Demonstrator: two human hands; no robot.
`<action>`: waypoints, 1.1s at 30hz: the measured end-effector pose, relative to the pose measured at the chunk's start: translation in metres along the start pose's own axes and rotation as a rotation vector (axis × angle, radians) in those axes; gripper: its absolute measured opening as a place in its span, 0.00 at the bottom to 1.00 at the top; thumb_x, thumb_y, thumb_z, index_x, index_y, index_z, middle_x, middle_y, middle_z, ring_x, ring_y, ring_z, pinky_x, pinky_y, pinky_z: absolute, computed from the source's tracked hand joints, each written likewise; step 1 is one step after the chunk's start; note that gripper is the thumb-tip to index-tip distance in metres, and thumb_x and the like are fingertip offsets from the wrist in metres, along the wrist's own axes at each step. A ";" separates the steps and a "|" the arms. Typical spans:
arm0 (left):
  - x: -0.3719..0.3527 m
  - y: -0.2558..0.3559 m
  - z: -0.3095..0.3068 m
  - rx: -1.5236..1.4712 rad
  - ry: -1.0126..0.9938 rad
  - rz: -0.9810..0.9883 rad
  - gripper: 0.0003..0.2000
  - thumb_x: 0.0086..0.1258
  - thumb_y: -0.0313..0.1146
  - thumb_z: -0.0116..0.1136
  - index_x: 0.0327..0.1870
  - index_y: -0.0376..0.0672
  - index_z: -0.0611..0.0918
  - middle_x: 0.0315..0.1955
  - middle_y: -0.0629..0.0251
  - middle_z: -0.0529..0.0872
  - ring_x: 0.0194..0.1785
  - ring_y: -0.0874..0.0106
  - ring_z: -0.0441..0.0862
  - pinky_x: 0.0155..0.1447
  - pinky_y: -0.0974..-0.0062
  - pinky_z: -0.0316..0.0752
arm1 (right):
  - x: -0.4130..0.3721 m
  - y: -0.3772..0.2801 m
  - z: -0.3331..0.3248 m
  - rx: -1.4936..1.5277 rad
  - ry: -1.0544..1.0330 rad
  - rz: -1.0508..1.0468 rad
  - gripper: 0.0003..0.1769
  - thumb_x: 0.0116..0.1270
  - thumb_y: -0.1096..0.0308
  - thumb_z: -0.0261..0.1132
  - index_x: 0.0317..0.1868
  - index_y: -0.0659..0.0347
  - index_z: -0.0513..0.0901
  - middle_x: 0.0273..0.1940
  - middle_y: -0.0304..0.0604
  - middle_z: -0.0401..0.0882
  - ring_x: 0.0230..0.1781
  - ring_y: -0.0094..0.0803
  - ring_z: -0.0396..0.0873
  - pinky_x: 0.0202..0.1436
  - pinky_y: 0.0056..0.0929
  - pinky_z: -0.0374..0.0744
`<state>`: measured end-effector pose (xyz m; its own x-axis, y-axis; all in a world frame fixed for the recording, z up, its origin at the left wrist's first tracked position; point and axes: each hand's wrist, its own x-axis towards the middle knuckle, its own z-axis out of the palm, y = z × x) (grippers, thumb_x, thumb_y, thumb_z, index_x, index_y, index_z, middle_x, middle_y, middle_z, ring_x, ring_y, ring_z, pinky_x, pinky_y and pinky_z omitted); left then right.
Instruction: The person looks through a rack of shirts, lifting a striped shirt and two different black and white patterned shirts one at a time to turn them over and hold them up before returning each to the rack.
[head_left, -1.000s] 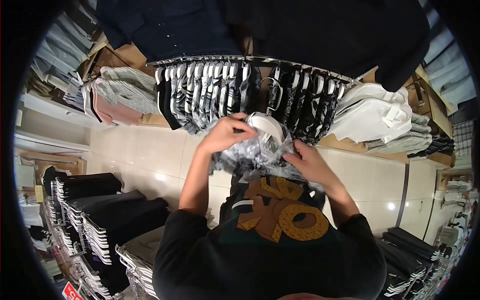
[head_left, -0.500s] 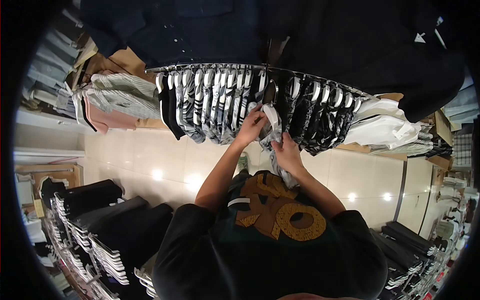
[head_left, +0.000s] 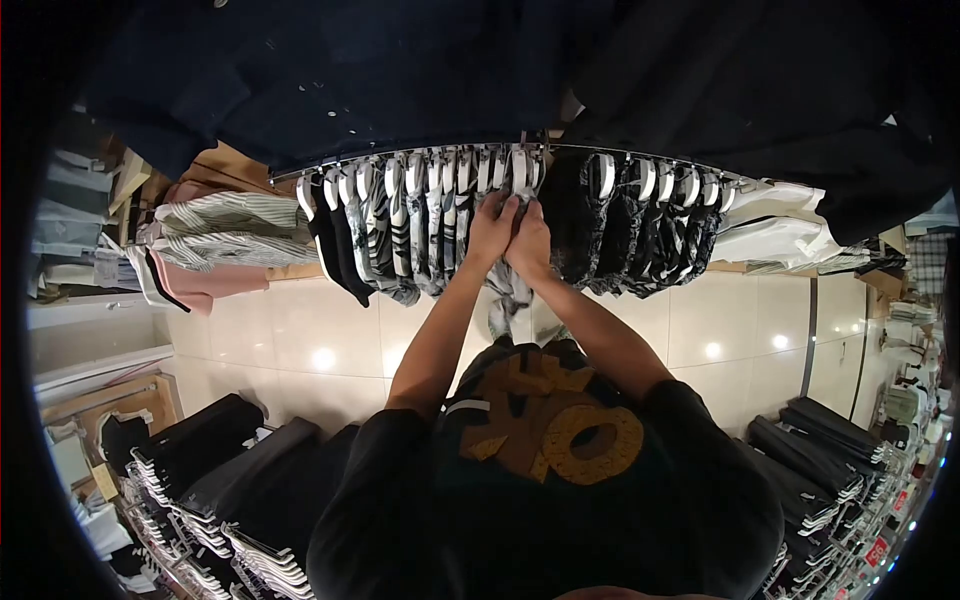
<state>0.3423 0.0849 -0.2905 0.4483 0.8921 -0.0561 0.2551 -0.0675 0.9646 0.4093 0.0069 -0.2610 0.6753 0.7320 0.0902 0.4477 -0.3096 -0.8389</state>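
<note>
A grey patterned shirt [head_left: 511, 287] hangs on a white hanger [head_left: 519, 170] at the rail, near the middle of the row. My left hand [head_left: 491, 232] is closed on the upper left of this shirt, just under the hanger. Close against it, my right hand [head_left: 530, 243] grips the shirt's other side, its fingers bent round the cloth. The fingertips of both hands are partly hidden. Left of my hands hang several black-and-white patterned shirts [head_left: 432, 235], packed closely. On the right, past a dark gap, are several black patterned shirts [head_left: 640, 235].
The metal rail [head_left: 330, 161] runs across in front of me, below large dark garments [head_left: 420, 80]. Striped shirts [head_left: 235, 222] hang far left and white shirts [head_left: 775, 235] far right. Racks of black trousers [head_left: 215, 440] stand behind on both sides of the tiled floor [head_left: 300, 320].
The grey shirt and its hanger have moved up and left, from tilted in front of the row to upright at the rail. Both hands moved up with it and came together.
</note>
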 end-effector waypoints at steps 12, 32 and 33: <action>0.014 -0.016 0.026 0.629 -0.254 -0.400 0.30 0.78 0.52 0.53 0.65 0.30 0.78 0.50 0.32 0.88 0.59 0.37 0.85 0.65 0.48 0.79 | 0.019 0.121 0.026 -0.226 -0.283 -0.196 0.23 0.67 0.64 0.70 0.55 0.65 0.72 0.45 0.65 0.83 0.48 0.67 0.82 0.50 0.57 0.80; -0.029 -0.030 0.028 0.577 -0.165 -0.129 0.31 0.74 0.41 0.58 0.74 0.32 0.71 0.47 0.34 0.89 0.54 0.41 0.88 0.61 0.47 0.81 | 0.023 0.086 -0.015 0.007 0.159 -0.043 0.17 0.76 0.62 0.67 0.50 0.69 0.76 0.39 0.68 0.83 0.44 0.71 0.82 0.43 0.58 0.78; -0.032 -0.026 0.025 0.584 -0.204 -0.123 0.35 0.73 0.42 0.60 0.77 0.33 0.67 0.53 0.35 0.88 0.56 0.41 0.86 0.63 0.49 0.80 | 0.009 0.084 -0.025 0.014 0.188 -0.022 0.18 0.76 0.61 0.69 0.49 0.69 0.76 0.35 0.67 0.82 0.39 0.70 0.82 0.38 0.55 0.78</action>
<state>0.3431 0.0473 -0.3200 0.5258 0.8094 -0.2614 0.7150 -0.2542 0.6512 0.4676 -0.0272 -0.3172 0.7637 0.6119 0.2057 0.4558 -0.2854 -0.8431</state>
